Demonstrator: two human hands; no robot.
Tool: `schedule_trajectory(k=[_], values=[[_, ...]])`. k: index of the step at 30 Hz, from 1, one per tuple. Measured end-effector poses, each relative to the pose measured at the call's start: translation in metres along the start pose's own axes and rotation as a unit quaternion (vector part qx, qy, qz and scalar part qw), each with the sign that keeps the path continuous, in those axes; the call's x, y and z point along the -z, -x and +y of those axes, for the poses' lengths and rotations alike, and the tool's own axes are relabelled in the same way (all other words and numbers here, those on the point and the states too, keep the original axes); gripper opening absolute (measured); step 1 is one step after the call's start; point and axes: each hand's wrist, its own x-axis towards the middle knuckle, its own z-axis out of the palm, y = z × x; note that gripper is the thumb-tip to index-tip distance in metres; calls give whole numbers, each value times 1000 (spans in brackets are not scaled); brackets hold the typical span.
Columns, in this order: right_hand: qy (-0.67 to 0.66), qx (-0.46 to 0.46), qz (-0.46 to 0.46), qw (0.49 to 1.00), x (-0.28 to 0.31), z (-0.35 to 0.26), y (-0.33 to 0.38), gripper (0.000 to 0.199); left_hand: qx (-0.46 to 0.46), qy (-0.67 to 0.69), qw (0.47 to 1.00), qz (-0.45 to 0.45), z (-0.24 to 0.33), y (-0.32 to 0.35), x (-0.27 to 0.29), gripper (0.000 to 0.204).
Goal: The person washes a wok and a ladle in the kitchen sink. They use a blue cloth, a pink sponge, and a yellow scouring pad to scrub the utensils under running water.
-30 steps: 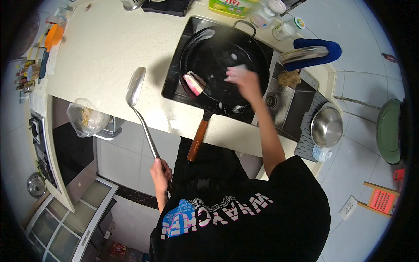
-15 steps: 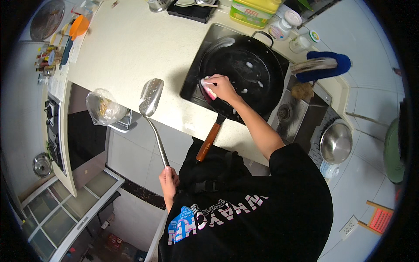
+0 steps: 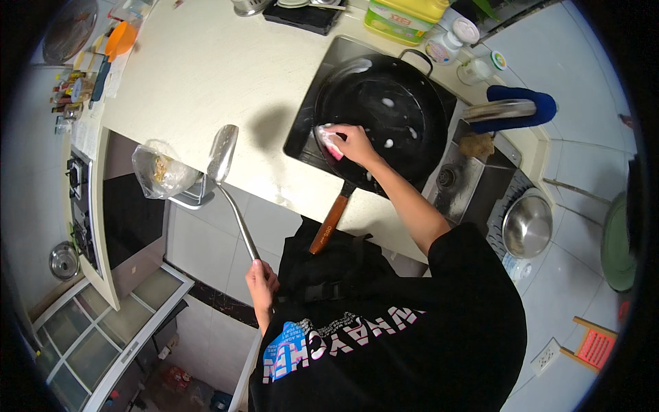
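The right hand (image 3: pixel 353 143) is closed on a pink sponge (image 3: pixel 328 139), pressing it against the wok's (image 3: pixel 384 113) rim at the wok's 8 o'clock; the black wok sits in the sink on the pale surface (image 3: pixel 206 75), its wooden handle (image 3: pixel 329 220) pointing toward 7 o'clock. The left hand (image 3: pixel 262 280) grips the end of a steel spatula (image 3: pixel 230 182) below the surface edge. Its long axis runs from 5 to 11 o'clock, blade up beside a plastic bag (image 3: pixel 161 168).

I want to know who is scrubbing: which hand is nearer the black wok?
Right. The right hand presses a pink sponge inside the black wok; the left hand holds a metal spatula off the counter edge.
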Motion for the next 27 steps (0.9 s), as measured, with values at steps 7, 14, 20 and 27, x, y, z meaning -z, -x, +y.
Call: schedule_trajectory(k=[7, 14, 20, 27], values=[[-123, -15, -7, 992, 46, -15, 50, 45, -1, -28, 999, -43, 3, 0, -8, 45], [-91, -74, 70, 991, 193, -23, 134, 54, 22, -65, 996, -60, 4, 10, -23, 44], [234, -145, 525, 805, 259, 44, 175, 75, 25, -114, 988, -102, 14, 13, -48, 42], [-35, -287, 419, 861, 269, 104, 147, 88, 8, -166, 974, -157, 19, 6, -84, 39]])
